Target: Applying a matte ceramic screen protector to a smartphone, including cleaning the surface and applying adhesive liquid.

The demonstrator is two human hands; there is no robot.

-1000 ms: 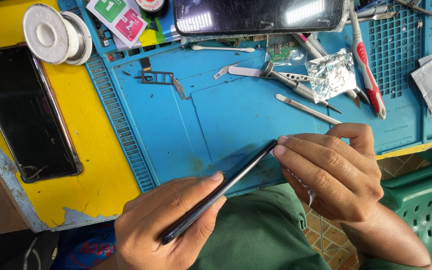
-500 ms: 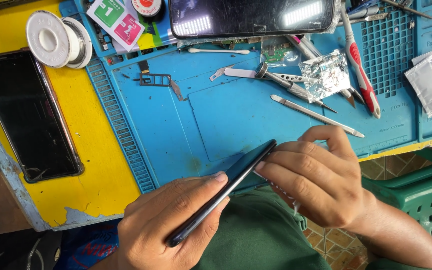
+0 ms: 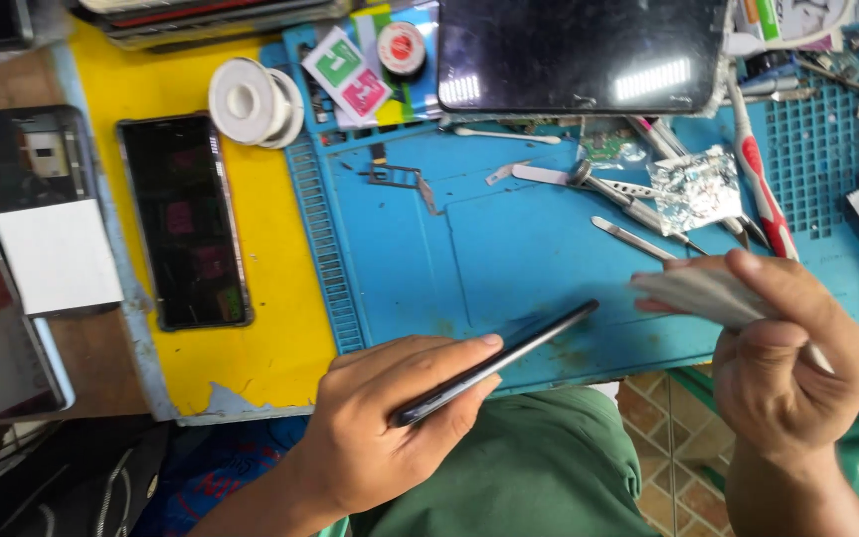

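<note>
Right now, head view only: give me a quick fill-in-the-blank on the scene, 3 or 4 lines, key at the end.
1. The left hand holds a dark ____ edge-on above the mat's near edge.
2. The right hand pinches a thin pale sheet, held ____ the phone, not touching it.
3. The work mat is ____ in colour.
4. The tape roll lies on the ____ surface left of the mat.

Missing words: phone; apart from; blue; yellow
</note>
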